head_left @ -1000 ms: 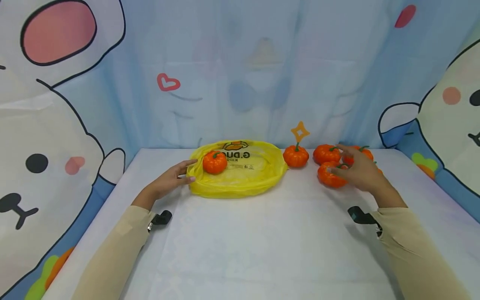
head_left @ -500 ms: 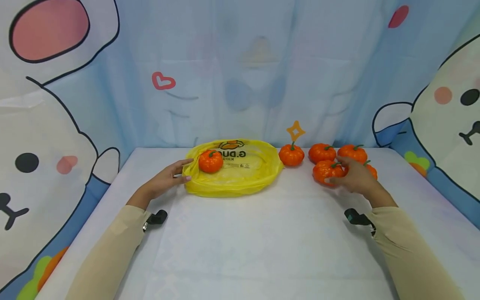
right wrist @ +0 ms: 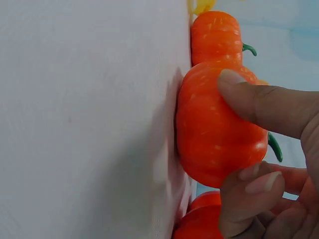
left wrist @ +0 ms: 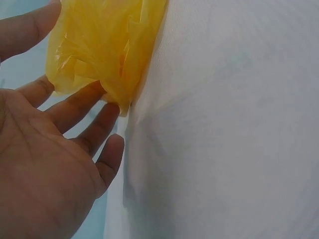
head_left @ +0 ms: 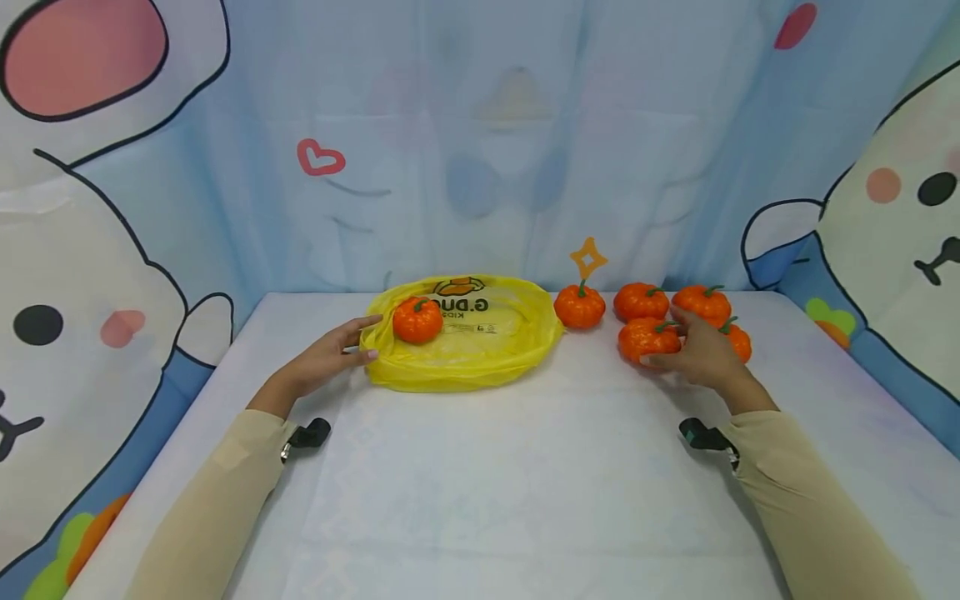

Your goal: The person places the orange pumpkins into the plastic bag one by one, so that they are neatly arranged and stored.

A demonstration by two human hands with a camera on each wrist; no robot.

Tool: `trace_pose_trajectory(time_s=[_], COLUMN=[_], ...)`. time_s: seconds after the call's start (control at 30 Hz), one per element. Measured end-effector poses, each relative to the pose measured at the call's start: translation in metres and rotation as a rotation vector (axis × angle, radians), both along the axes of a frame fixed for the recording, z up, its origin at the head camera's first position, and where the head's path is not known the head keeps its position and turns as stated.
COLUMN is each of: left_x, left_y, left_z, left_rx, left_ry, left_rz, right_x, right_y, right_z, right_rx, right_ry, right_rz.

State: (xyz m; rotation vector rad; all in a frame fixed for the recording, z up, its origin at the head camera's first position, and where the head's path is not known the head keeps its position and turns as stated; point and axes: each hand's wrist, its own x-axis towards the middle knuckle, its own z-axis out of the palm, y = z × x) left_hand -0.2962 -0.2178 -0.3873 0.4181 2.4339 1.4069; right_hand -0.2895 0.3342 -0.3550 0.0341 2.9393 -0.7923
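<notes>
A small orange pumpkin (head_left: 417,320) with a green stem rests on the left part of a flattened yellow plastic bag (head_left: 465,358). My left hand (head_left: 324,360) is at the bag's left edge; in the left wrist view its loosely extended fingers (left wrist: 75,107) touch the crumpled plastic. On the right, my right hand (head_left: 701,354) grips the front pumpkin (right wrist: 214,129) of a cluster, thumb on one side and curled fingers on the other. That pumpkin appears to sit on the table. Fingers partly hide the pumpkin (head_left: 738,340) to its right.
Behind the gripped pumpkin stand two more pumpkins, one at back left (head_left: 640,301) and one at back right (head_left: 703,303). Another pumpkin (head_left: 580,307) sits against the bag's right end. A printed curtain (head_left: 502,167) hangs along the white table's (head_left: 480,483) far edge.
My right hand has come down from over the cluster onto the front pumpkin, and its fingers have closed in around it. The left hand stays at the bag's edge. The head view has shifted slightly.
</notes>
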Motion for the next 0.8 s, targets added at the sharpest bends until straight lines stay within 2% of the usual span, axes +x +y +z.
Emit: trace_pose_trajectory(time_s=[0.17,0.4,0.6,0.8], left_x=[0.001,0.001,0.003,0.004], left_y=[0.000,0.000,-0.003,-0.001], left_z=[0.002,0.002,0.003,0.005], left_rx=[-0.015,-0.002,-0.010,-0.023], left_ry=[-0.001,-0.007,-0.017,0.002], left_rz=[0.006,0.001,0.022,0.000], right_x=[-0.001,0.004,0.000,-0.012], right_y=[-0.004,-0.024,-0.065,-0.114], right_z=[0.002,0.019,0.031,0.034], right_rx=[-0.047,-0.141,-0.305,-0.426], right_ry=[0.052,0.152,0.230,0.290], right_rz=[-0.016,-0.058,-0.044,-0.003])
